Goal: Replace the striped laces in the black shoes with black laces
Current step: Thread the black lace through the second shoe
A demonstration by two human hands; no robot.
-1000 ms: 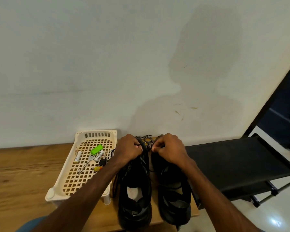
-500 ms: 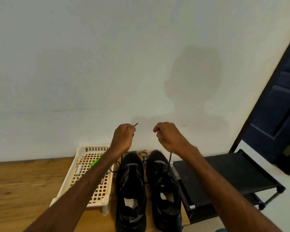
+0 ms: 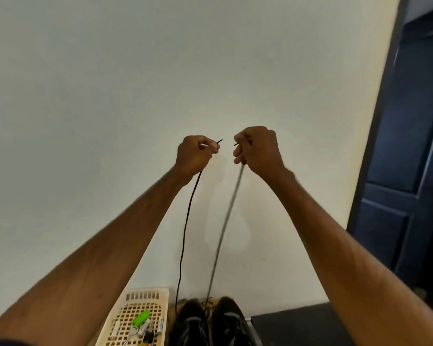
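Pinching a black lace (image 3: 185, 226) by both ends, high against the wall: left hand (image 3: 195, 153) nipping one tip, right hand (image 3: 258, 151) curled round the other. Fingers (image 3: 238, 156) narrow on the cord, with short tips poking out toward each other. Hanging from there in two long strands, straight down to the black shoes (image 3: 210, 320) far below; cannot tell which eyelets, and the right strand is blurred.

Probably very light, limp and a little slick, stiff only at the tips. Best pinched just behind those for threading. Likely to run uneven if pulled harder on one side.

Far below the fingers:
- **Left:** a cream basket (image 3: 135, 294) of small bits, just beside the left shoe.
- **At the toes:** striped laces (image 3: 209, 305) bunched up, near enough to tangle.
- **Right:** a black rack (image 3: 298, 325), then a dark door (image 3: 410, 146).
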